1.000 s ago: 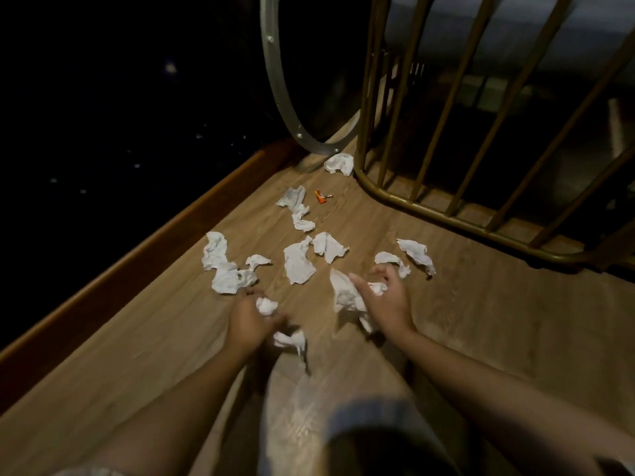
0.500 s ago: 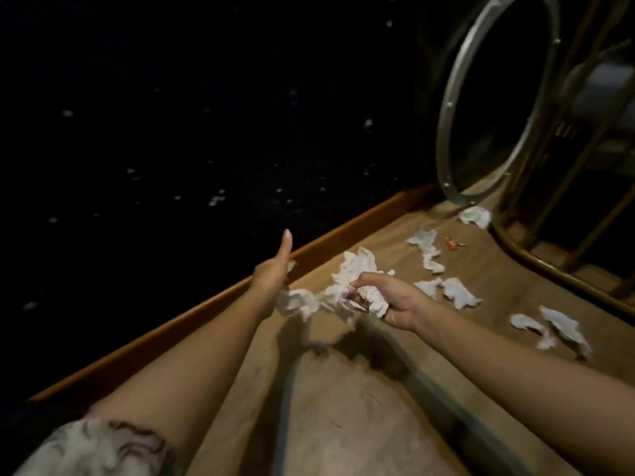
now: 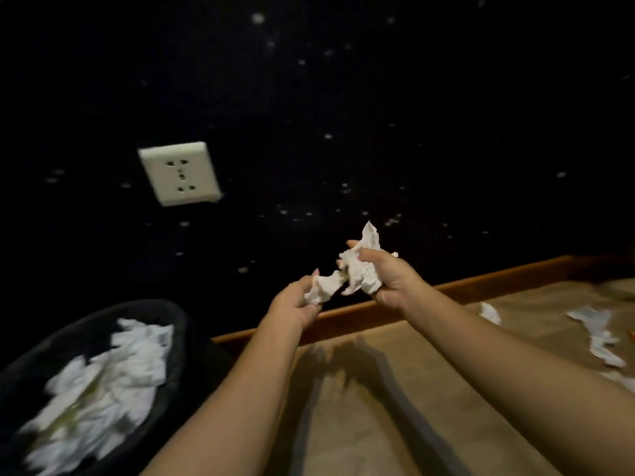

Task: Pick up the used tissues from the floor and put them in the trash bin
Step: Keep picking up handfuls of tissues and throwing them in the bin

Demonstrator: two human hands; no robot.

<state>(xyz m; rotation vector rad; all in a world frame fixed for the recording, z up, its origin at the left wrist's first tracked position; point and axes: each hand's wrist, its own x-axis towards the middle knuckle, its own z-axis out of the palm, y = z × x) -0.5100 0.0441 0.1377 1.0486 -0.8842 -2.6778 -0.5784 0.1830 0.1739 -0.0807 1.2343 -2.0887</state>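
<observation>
Although the light is poor, the head view shows both hands raised above the floor (image 3: 395,389) near its wall-side skirting edge. The left hand (image 3: 295,305) is curled closed around a small wad of tissue (image 3: 321,290). The right hand (image 3: 385,280) is clenched on a larger crumpled bundle (image 3: 364,262), one corner of which stands up above the fingers; the two wads appear to touch or join between the hands.

The trash bin (image 3: 165,314) sits low at the left, beside the wall, already holding a heap of white tissue. Loose tissues (image 3: 598,334) lie on the floor at the right edge of view. A wall socket (image 3: 180,173) is mounted above the bin.

Assessment: the tissue is very light, soft and easily torn, with no stiffness. It is best gripped by bunching it whole in the fist. Trailing corners may shed pieces, and light wads could drift wide of the bin on release.
</observation>
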